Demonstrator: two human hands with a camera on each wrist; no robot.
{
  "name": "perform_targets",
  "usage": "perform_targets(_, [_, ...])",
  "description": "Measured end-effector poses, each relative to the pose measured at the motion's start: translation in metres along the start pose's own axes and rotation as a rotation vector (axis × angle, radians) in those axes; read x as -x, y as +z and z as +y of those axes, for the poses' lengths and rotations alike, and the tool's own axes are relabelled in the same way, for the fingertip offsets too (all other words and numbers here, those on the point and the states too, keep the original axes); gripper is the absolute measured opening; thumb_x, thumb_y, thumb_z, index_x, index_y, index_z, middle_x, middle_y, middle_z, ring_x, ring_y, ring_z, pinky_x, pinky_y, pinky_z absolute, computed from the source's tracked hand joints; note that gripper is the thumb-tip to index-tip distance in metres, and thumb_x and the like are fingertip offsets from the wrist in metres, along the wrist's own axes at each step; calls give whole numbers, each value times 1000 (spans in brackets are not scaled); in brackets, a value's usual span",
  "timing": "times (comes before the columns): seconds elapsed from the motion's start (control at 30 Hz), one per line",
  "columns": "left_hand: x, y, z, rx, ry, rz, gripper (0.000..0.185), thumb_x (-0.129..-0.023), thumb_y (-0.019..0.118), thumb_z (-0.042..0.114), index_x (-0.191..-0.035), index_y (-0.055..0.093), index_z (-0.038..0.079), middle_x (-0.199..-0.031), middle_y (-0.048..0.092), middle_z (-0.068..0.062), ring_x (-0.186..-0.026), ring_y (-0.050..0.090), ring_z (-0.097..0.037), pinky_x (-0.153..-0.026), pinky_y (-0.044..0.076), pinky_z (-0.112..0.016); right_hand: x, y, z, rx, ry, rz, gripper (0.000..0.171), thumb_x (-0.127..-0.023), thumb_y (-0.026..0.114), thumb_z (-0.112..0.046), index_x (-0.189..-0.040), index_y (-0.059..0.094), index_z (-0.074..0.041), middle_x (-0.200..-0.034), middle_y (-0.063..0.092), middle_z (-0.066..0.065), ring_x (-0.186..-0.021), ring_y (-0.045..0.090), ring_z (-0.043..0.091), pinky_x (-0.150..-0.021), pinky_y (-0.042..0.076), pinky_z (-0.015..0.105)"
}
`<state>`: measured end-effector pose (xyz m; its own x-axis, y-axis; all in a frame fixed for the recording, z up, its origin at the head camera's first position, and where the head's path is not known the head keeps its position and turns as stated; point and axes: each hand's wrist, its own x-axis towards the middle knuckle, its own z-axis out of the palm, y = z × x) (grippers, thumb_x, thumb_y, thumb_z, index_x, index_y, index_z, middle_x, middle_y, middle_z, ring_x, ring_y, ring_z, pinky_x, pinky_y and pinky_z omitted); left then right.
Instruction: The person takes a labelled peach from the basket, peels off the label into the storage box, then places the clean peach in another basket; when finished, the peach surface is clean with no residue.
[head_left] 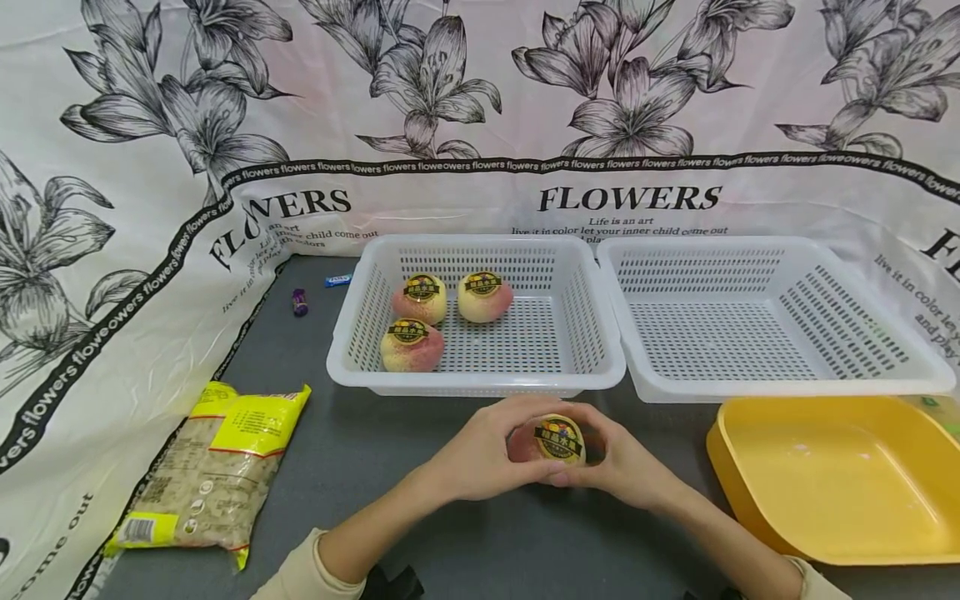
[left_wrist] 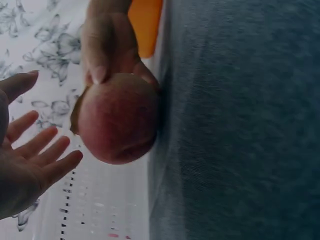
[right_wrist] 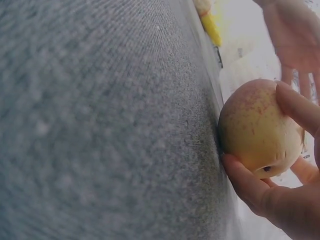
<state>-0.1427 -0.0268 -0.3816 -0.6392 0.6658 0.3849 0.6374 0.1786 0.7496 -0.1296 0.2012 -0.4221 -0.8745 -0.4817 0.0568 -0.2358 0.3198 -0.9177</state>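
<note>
- Head view: both hands cup a peach [head_left: 557, 440] on the desk [head_left: 450, 542] near its front edge, just in front of the left basket [head_left: 592, 333].
- Left wrist view: left hand [left_wrist: 30, 165] has fingers spread, off the peach; only the right hand [head_left: 626, 467] pinches it, thumb and fingers curled round.
- Left basket holds three labelled peaches [head_left: 422, 298]; right basket [head_left: 862, 333] and yellow tray [head_left: 750, 467] hold no fruit.
- Peach: pink-yellow, round black-gold sticker on top.

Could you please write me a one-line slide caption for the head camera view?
Both hands cup a stickered peach on the grey table, before a white basket holding three more.
</note>
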Motion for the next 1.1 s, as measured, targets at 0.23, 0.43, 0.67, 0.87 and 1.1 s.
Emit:
perform_targets(0.23, [3, 4, -15, -99, -161, -91, 71, -75, 83, 30, -137, 51, 16, -133, 49, -1, -120, 45, -12, -97, 40, -32, -1, -1, -1, -47, -2, -30, 70, -79, 79, -14, -138, 41, -8, -133, 45, 13, -112, 50, 36, -79, 52, 32])
perform_targets(0.43, [3, 5, -30, -117, -177, -167, 77, -75, 83, 25, -141, 46, 15, -137, 47, -4, -124, 43, -16, -97, 40, -32, -4, -4, -1, -120, 27, -92, 72, -78, 80, -12, -138, 41, -11, -131, 46, 11, -110, 51, 36, -78, 53, 35])
perform_targets(0.67, [2, 5, -32, -94, -189, -167, 69, -77, 82, 19, -138, 50, 11, -135, 50, -6, -121, 46, -16, -94, 42, -27, -8, -20, -11, -66, 52, -206, 64, -92, 65, -15, -144, 30, -2, -141, 39, 17, -123, 44, 37, -94, 44, 42])
perform_targets(0.87, [3, 5, -33, -100, -186, -150, 69, -76, 82, 17, -136, 51, 8, -131, 53, -6, -118, 49, -17, -94, 42, -28, -12, -29, -28, -38, 182, -55, 48, -100, 51, -30, -138, 46, -1, -137, 49, 15, -127, 42, 33, -102, 31, 55])
perform_targets(1.1, [4, 8, -33, -129, -156, -143, 70, -73, 84, 17, -135, 52, 7, -131, 53, -8, -118, 49, -18, -96, 41, -29, -11, -35, -33, -35, 336, 42, 49, -98, 52, -37, -127, 55, 3, -114, 60, 13, -101, 55, 28, -82, 46, 40])
